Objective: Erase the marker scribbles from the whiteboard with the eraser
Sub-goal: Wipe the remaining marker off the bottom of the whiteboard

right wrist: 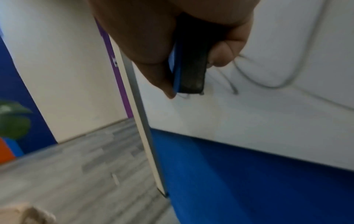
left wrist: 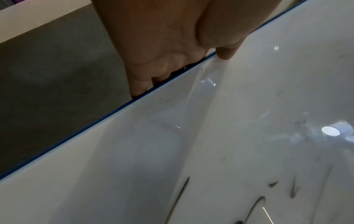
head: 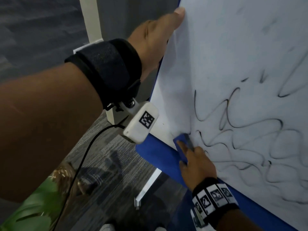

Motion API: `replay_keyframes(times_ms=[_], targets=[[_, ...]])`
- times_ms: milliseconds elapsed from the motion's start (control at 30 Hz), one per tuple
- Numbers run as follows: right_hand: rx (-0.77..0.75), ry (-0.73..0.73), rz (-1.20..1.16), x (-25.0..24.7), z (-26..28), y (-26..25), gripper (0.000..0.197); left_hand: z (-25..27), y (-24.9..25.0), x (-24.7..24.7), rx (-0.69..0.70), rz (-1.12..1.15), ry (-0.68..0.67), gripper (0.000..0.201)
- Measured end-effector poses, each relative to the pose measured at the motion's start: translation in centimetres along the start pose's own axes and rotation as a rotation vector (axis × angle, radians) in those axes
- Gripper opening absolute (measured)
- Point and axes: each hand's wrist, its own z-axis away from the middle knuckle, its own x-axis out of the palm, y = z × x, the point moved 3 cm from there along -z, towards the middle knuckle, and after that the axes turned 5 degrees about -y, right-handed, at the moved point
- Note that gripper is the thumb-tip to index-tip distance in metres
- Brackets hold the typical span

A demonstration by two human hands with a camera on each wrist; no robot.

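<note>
Near the board's [head: 233,47] lower left corner, my right hand [head: 197,165] pinches the eraser [head: 181,144], felt against the scribbles [head: 241,135] (most remain), while my left hand [head: 156,35] clasps the edge to steady it.

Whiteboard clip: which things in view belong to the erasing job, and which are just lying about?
In the job:
whiteboard
scribbles
eraser, gripped by the right hand
left hand, gripping the board's edge

Just there:
green plant
carpet floor
white post
</note>
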Motion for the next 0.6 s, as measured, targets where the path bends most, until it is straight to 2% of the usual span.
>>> replay_keyframes(times_ms=[133,167,233,333,367,433,533,600], targets=[[-0.201,0.421,-0.173,-4.5,-1.5,-4.4,0.073,0.0,-0.2,0.2,0.041,-0.004,0.023,0.067],[-0.219,0.453,-0.172,-4.7,-2.0,-5.0,0.072,0.0,-0.2,0.3,0.037,-0.01,0.019,0.061],[-0.164,0.325,-0.071,-3.1,-2.9,-4.8,0.068,-0.1,-0.3,0.1,0.021,-0.026,0.016,0.062],[-0.02,-0.072,0.086,2.0,-3.3,-1.6,0.067,-0.2,-0.4,-0.1,0.018,-0.045,-0.002,0.068],[0.027,-0.133,0.058,2.5,-3.1,-1.0,0.065,-0.2,-0.4,0.0,0.018,-0.054,0.002,0.068],[0.035,-0.093,-0.029,1.6,-3.1,-2.3,0.062,-0.3,-0.4,-0.1,0.015,-0.058,0.02,0.069],[-0.096,0.115,-0.024,-1.8,-4.2,-6.2,0.063,-0.7,-0.7,-0.3,0.018,-0.074,0.064,0.075],[-0.134,0.132,-0.004,-2.4,-5.0,-7.0,0.063,-0.8,-0.9,-0.3,0.022,-0.056,0.042,0.079]])
